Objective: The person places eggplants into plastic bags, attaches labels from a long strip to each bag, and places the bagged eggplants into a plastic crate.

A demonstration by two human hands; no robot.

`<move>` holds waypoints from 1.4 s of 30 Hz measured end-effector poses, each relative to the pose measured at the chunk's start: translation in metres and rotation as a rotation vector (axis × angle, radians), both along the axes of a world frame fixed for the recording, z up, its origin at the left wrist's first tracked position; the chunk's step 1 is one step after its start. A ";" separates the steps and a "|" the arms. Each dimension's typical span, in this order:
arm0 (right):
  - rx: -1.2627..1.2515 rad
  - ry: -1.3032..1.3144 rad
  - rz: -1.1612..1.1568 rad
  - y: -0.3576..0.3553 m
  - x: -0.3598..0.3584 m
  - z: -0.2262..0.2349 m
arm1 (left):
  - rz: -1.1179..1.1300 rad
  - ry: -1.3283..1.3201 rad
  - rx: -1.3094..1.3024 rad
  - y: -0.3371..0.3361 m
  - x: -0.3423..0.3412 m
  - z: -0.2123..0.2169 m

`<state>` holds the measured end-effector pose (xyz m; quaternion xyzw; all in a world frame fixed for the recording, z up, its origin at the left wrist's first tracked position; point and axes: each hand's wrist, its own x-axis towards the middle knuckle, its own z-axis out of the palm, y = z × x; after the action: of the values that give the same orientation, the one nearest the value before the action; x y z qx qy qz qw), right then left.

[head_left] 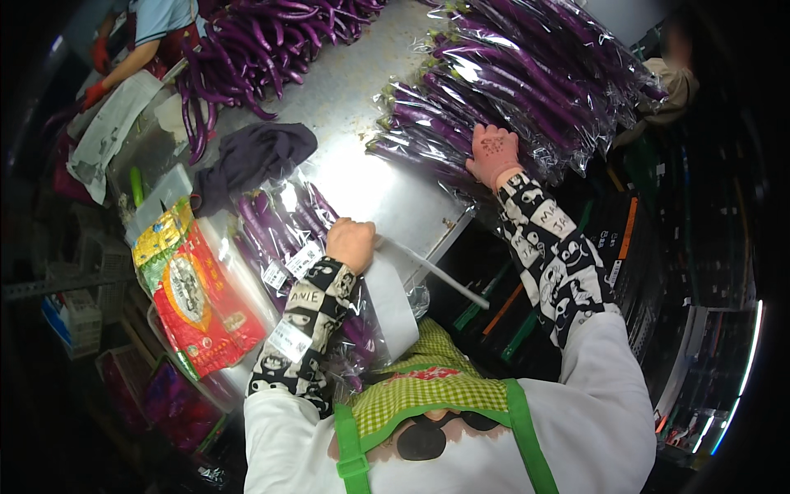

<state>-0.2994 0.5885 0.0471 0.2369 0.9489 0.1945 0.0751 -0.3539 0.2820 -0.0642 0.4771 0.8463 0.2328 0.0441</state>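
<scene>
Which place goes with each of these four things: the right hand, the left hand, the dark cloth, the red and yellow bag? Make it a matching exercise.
Things:
1. right hand
2. left hand
3. dark cloth
4. red and yellow bag

Places:
A. at the table's left edge
B. lying above the near bagged eggplants
C. flat on the stack of bagged eggplants
D. closed on a white strip

Pairs: 1-C, 2-D, 3-B, 4-A

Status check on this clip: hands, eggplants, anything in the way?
Left hand fisted on bagged eggplants. Right hand flat on wrapped eggplant stack. Dark cloth lies beside them.
</scene>
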 end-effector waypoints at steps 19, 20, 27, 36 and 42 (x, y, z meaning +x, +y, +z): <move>-0.693 0.164 0.246 -0.135 0.064 -0.101 | 0.132 -0.682 0.804 -0.042 0.088 0.112; -0.860 0.256 0.233 -0.132 0.067 -0.095 | 0.228 -0.709 0.876 -0.039 0.090 0.105; -2.196 0.293 -0.233 -0.146 0.100 0.043 | -0.061 0.008 0.757 -0.049 0.079 0.089; -2.476 0.183 -0.418 -0.134 0.121 0.023 | -0.326 0.129 0.427 -0.061 0.082 0.100; -2.663 0.018 -0.312 -0.127 0.125 -0.012 | -0.302 -0.103 0.144 -0.057 0.087 0.103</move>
<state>-0.1740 0.4614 0.0355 0.0900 0.3781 -0.8833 0.2620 -0.2668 0.2252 0.0386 0.5884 0.7427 0.3075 0.0876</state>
